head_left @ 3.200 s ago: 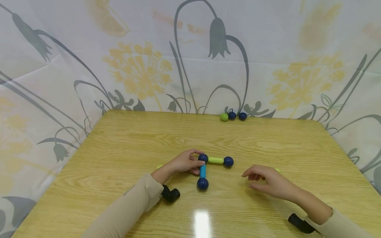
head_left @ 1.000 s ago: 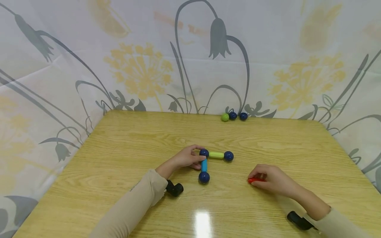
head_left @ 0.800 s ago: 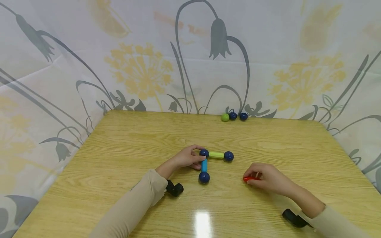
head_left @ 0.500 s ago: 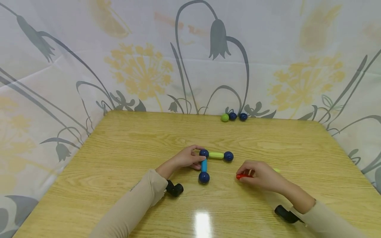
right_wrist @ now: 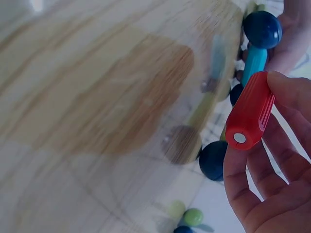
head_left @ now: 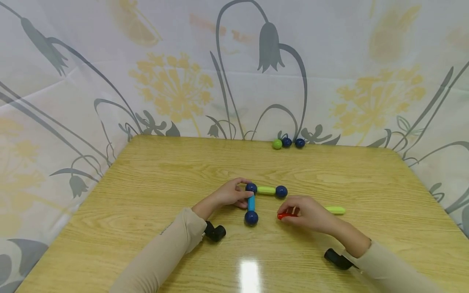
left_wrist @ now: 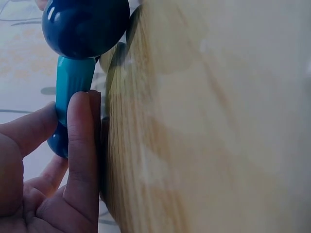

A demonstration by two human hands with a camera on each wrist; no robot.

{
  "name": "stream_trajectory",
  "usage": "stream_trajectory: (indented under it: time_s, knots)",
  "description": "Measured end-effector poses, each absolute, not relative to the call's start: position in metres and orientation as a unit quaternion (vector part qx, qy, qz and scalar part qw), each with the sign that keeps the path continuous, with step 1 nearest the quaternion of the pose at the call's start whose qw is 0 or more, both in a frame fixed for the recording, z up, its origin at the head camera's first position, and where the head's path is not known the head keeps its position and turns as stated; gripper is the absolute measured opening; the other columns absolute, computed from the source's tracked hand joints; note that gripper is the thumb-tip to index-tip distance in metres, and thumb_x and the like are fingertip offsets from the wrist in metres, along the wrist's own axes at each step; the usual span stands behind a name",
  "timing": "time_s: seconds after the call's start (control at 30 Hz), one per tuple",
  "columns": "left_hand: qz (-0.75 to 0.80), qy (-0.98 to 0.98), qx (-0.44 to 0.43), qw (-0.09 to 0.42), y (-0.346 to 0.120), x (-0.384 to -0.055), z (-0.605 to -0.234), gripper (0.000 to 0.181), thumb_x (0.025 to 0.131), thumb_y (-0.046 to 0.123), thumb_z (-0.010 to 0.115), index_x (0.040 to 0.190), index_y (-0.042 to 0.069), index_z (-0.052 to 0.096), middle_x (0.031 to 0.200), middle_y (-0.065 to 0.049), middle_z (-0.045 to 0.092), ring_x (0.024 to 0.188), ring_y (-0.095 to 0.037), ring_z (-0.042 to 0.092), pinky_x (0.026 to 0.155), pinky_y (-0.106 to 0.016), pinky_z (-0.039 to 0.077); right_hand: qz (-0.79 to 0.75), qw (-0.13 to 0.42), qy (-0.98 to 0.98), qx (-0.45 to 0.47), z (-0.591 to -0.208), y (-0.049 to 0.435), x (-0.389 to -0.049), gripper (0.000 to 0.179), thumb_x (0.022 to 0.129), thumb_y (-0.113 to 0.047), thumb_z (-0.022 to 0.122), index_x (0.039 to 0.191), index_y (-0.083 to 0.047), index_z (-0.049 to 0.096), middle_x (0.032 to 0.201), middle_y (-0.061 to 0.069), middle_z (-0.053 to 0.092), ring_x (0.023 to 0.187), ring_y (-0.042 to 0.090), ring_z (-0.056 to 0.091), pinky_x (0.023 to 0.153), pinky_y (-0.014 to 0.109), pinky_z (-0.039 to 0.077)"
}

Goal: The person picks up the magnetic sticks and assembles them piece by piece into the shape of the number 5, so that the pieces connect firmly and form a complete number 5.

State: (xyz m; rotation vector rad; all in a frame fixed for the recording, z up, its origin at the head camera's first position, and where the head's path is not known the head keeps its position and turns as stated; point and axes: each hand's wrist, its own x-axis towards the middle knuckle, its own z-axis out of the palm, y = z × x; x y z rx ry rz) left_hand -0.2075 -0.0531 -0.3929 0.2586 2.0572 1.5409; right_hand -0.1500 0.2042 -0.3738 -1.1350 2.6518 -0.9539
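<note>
My left hand (head_left: 227, 195) holds the blue rod (left_wrist: 75, 80) between thumb and fingers, close to the dark blue corner ball (head_left: 251, 189). From that ball the blue rod runs toward me to a second dark blue ball (head_left: 251, 217). A lime green rod (head_left: 266, 190) runs right from the corner to a third ball (head_left: 281, 191), so the pieces form an L lying on the table. My right hand (head_left: 309, 213) pinches a red rod (right_wrist: 250, 109) by thumb and fingers, right of the blue rod. A whitish disc marks the rod's near end in the right wrist view.
Another lime green rod (head_left: 335, 210) lies on the wooden table (head_left: 183, 162), partly behind my right hand. At the table's back edge sit a green ball (head_left: 277, 144) and two dark blue balls (head_left: 299, 143), before a flower-patterned cloth (head_left: 176, 81). Black devices (head_left: 337, 259) sit at both wrists.
My right hand, with no rod visible in it at first, has since picked up the red rod and carried it left toward the L. Lately my left hand has kept its hold without moving.
</note>
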Motion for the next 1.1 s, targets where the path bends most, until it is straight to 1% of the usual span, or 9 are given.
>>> stream_trajectory:
  time_s: [0.23, 0.5, 0.73, 1.0, 1.1]
  knots:
    - [0.574, 0.766, 0.091, 0.275, -0.053, -0.207, -0.393, 0.046, 0.093, 0.014, 0.06, 0.135, 0.008, 0.044, 0.089, -0.015, 0.06, 0.065, -0.018, 0.064, 0.062, -0.031, 0.056, -0.311, 0.061, 0.864, -0.392, -0.374, 0.192, -0.151, 0.009, 0.083, -0.011, 0.071, 0.091, -0.014, 0.068, 0.088, -0.009, 0.061, 0.074, 0.008, 0.054, 0.062, 0.024, 0.05]
    - [0.574, 0.767, 0.086, 0.273, -0.051, -0.207, -0.393, 0.046, 0.093, 0.015, 0.06, 0.135, 0.008, 0.044, 0.089, -0.015, 0.06, 0.064, -0.018, 0.064, 0.062, -0.031, 0.056, -0.312, 0.073, 0.852, -0.413, -0.376, 0.177, -0.155, 0.008, 0.084, -0.011, 0.07, 0.092, -0.013, 0.068, 0.089, -0.008, 0.062, 0.074, 0.004, 0.055, 0.063, 0.023, 0.051]
    - [0.576, 0.765, 0.086, 0.275, -0.052, -0.208, -0.393, 0.046, 0.093, 0.015, 0.06, 0.135, 0.007, 0.044, 0.089, -0.015, 0.06, 0.064, -0.017, 0.064, 0.062, -0.031, 0.056, -0.318, 0.075, 0.848, -0.417, -0.377, 0.166, -0.157, 0.008, 0.083, -0.011, 0.072, 0.09, -0.012, 0.069, 0.087, -0.007, 0.062, 0.074, 0.003, 0.056, 0.062, 0.021, 0.051]
    - [0.576, 0.763, 0.099, 0.276, -0.053, -0.208, -0.396, 0.047, 0.093, 0.014, 0.059, 0.136, 0.005, 0.042, 0.089, -0.016, 0.061, 0.066, -0.019, 0.065, 0.064, -0.032, 0.056, -0.331, 0.063, 0.839, -0.426, -0.381, 0.161, -0.158, 0.008, 0.083, -0.008, 0.071, 0.09, -0.011, 0.068, 0.086, -0.005, 0.063, 0.072, 0.003, 0.056, 0.06, 0.022, 0.051]
    - [0.576, 0.763, 0.101, 0.276, -0.053, -0.208, -0.396, 0.047, 0.093, 0.014, 0.059, 0.136, 0.005, 0.042, 0.089, -0.016, 0.061, 0.068, -0.02, 0.065, 0.064, -0.033, 0.056, -0.335, 0.066, 0.839, -0.424, -0.381, 0.161, -0.158, 0.008, 0.083, -0.008, 0.071, 0.09, -0.011, 0.069, 0.086, -0.004, 0.063, 0.072, 0.004, 0.057, 0.061, 0.023, 0.052]
